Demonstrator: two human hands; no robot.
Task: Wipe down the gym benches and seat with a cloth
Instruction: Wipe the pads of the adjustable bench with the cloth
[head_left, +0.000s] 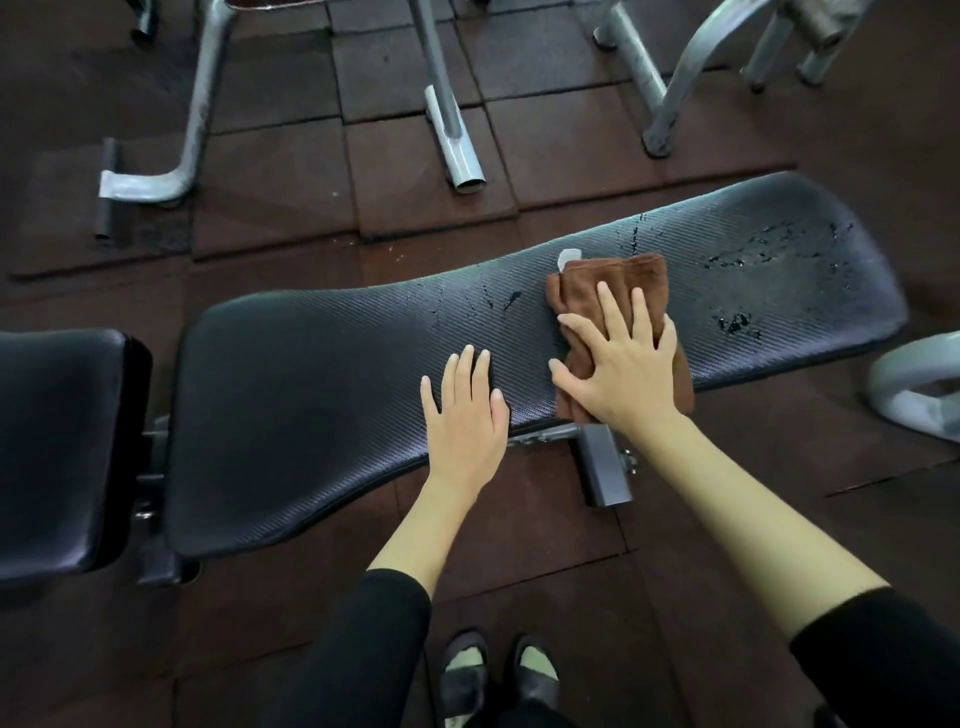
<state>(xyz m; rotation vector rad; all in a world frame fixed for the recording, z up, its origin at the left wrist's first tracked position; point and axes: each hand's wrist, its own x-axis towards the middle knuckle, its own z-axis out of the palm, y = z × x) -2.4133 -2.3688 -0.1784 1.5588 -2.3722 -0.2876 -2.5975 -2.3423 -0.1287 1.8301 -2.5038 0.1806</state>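
A long black textured bench pad (322, 395) lies across the view, with wet droplets on its right half. A folded brown cloth (613, 280) with a white tag lies on the pad right of the middle. My right hand (618, 364) presses flat on the cloth, fingers spread and straight. My left hand (465, 415) rests flat on the bare pad just left of the cloth, near the front edge. A smooth black seat pad (57, 441) sits at the left end, separated by a gap.
Grey metal machine legs (457, 140) stand on the dark rubber floor tiles behind the bench. A grey bracket (605, 465) juts out under the bench's front edge. A curved grey frame (914, 384) is at the right. My feet (498, 675) are below.
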